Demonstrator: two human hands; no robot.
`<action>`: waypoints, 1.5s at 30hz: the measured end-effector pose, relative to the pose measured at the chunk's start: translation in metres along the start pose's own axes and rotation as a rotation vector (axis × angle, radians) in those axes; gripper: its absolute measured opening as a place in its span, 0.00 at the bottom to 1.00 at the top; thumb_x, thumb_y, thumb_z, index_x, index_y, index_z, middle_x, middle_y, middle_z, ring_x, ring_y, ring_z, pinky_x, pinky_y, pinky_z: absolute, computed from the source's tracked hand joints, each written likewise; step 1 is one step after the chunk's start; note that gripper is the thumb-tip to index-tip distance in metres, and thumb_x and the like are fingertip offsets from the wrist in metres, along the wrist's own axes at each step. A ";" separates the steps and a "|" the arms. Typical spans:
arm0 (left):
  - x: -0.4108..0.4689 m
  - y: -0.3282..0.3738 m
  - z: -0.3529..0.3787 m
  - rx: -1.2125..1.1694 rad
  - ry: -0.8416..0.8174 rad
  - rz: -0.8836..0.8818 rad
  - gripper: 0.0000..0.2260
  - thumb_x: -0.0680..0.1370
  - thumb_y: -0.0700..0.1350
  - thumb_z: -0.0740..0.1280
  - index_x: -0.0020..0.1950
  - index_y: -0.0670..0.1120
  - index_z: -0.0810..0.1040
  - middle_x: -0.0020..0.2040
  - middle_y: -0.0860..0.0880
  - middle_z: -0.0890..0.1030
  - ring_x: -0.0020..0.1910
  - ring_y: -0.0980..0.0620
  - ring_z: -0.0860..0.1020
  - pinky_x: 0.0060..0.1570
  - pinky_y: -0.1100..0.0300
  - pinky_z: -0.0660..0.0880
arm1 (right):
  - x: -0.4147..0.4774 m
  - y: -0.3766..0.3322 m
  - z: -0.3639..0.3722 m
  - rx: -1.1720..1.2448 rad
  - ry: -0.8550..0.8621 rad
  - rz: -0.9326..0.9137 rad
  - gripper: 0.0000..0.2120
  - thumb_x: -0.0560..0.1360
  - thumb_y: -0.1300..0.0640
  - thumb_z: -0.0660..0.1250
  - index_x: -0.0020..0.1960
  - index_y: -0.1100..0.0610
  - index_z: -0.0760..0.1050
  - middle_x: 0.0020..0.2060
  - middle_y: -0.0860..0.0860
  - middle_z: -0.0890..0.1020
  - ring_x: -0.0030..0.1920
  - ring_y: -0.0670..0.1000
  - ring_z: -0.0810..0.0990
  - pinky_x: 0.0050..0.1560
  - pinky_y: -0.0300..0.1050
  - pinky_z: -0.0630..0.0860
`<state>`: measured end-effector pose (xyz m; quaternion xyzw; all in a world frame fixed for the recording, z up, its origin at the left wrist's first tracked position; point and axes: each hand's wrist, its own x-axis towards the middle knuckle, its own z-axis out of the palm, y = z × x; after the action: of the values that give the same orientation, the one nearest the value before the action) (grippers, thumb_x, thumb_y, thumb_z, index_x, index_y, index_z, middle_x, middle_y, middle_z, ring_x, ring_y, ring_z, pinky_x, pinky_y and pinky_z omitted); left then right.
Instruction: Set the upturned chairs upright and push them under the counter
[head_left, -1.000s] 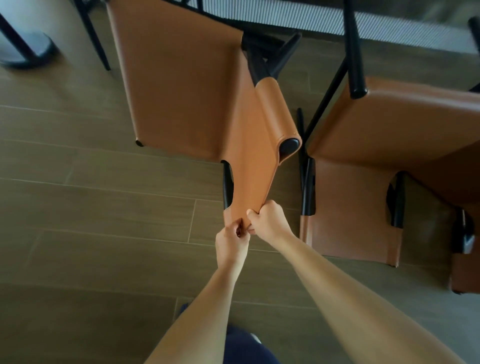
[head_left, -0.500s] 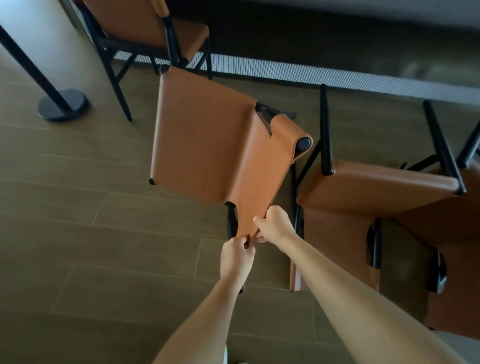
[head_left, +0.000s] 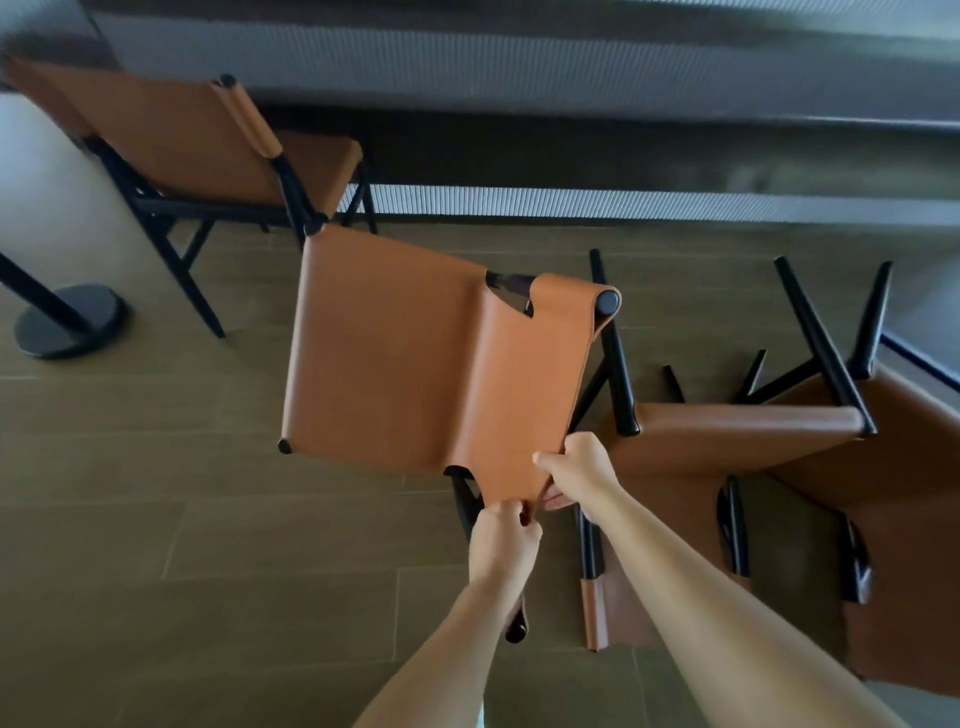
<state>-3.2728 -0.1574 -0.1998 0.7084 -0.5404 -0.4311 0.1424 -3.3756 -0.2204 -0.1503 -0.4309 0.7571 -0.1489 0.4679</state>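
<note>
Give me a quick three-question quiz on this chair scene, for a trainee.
1. True or false: the left hand and right hand both grip the held chair.
2. Where is the upright chair? A: upper left, by the counter. B: far right. C: under the held chair.
3. Fill in: the upturned chairs on the right have their legs pointing ___.
Key: 1 true; 2 A; 3 up.

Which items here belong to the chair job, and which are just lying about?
Job:
- held chair, gripped at its leather edge by left hand and right hand
- near upturned chair
- far upturned chair
- upright chair at the counter

Lying about:
- black post with round base
- floor
</note>
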 end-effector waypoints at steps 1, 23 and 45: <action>0.005 0.007 -0.004 0.001 -0.003 0.007 0.07 0.77 0.42 0.63 0.39 0.46 0.71 0.32 0.54 0.72 0.27 0.57 0.69 0.23 0.69 0.61 | 0.005 -0.006 -0.004 -0.002 0.019 -0.001 0.09 0.78 0.60 0.63 0.39 0.58 0.72 0.32 0.62 0.83 0.30 0.59 0.84 0.38 0.56 0.84; 0.124 0.153 -0.055 0.056 0.061 0.046 0.12 0.74 0.53 0.70 0.35 0.48 0.75 0.24 0.54 0.69 0.25 0.57 0.67 0.23 0.63 0.60 | 0.129 -0.120 -0.117 -0.075 0.000 -0.079 0.08 0.78 0.60 0.65 0.39 0.56 0.73 0.30 0.57 0.83 0.29 0.57 0.84 0.37 0.54 0.84; 0.260 0.257 -0.103 0.021 -0.032 0.205 0.08 0.79 0.45 0.63 0.52 0.47 0.80 0.44 0.47 0.83 0.41 0.47 0.80 0.42 0.54 0.77 | 0.235 -0.208 -0.159 -0.070 0.365 -0.208 0.11 0.80 0.57 0.60 0.56 0.61 0.78 0.44 0.55 0.82 0.45 0.56 0.80 0.46 0.48 0.76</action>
<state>-3.3475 -0.5124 -0.0865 0.6440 -0.6167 -0.4198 0.1696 -3.4464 -0.5566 -0.0739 -0.4888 0.7853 -0.2455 0.2898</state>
